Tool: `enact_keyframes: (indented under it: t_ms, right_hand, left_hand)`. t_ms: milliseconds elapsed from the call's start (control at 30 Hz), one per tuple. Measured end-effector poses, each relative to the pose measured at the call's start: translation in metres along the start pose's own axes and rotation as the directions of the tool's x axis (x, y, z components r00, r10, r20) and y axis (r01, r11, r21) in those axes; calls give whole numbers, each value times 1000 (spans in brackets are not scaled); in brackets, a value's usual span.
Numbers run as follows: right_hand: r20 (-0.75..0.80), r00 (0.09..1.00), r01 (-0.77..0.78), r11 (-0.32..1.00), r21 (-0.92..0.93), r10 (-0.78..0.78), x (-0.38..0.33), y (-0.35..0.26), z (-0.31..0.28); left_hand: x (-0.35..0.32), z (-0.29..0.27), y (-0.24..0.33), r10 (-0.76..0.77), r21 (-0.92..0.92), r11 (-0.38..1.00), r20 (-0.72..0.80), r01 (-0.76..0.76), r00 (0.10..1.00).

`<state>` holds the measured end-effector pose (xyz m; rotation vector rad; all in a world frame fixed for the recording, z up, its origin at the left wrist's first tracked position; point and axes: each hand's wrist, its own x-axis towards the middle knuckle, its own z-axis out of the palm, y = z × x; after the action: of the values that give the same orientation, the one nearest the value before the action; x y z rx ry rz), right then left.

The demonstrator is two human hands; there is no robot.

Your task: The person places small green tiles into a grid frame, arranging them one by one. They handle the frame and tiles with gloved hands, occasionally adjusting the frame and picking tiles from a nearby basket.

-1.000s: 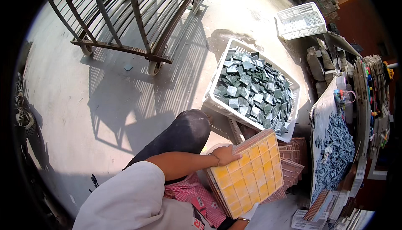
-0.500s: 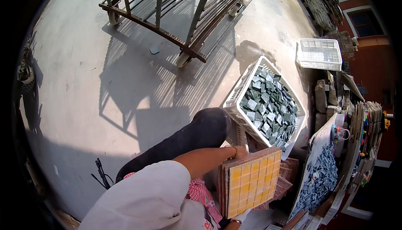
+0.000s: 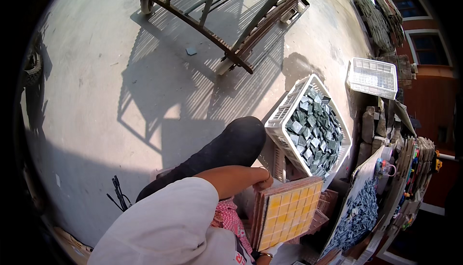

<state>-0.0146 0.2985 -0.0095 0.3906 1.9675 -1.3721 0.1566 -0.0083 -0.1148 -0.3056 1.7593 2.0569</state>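
Note:
A stack of square gridded panels [image 3: 289,212] stands on edge, tilted, in front of me. Its front face carries yellow and whitish squares; several reddish-brown layers show behind it. My left hand [image 3: 263,181] is at the stack's upper left corner with its fingers curled in. What they hold, if anything, is hidden. Of my right hand only the wrist [image 3: 265,258] with a bracelet shows, below the stack's lower edge; its fingers are out of sight. Just beyond the stack, a white plastic crate [image 3: 278,129] is heaped with small dark green and grey square tiles [image 3: 313,132].
More reddish-brown gridded pieces [image 3: 328,202] lie behind the stack. To the right, a board [image 3: 359,180] bears many thin blue-grey strips. A white basket [image 3: 372,77] stands farther off, near stone slabs [image 3: 381,19]. A wheeled metal rack [image 3: 207,26] stands ahead on the floor.
My left hand has shifted left along the stack's top, from over the edge to its upper left corner. The view has shifted slightly; the stack stays nearly in place.

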Motion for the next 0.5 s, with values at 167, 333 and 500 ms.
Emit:
enact_keyframes:
  t_ms: [167,333,500]
  right_hand:
    - [-44,999,13,999,-34,-14,-2,0,-6]
    - [-122,990,59,994,-94,-70,-4,1,-16]
    - [-306,844,226,810,-542,-441,-3,-16,-25]
  left_hand:
    - [0,-7,-1,116,185,976,16,-117,993]
    - [1,-5,25,-124,612,780,-61,136,990]
    - [-56,-7,75,-37,579,731,-495,361,868]
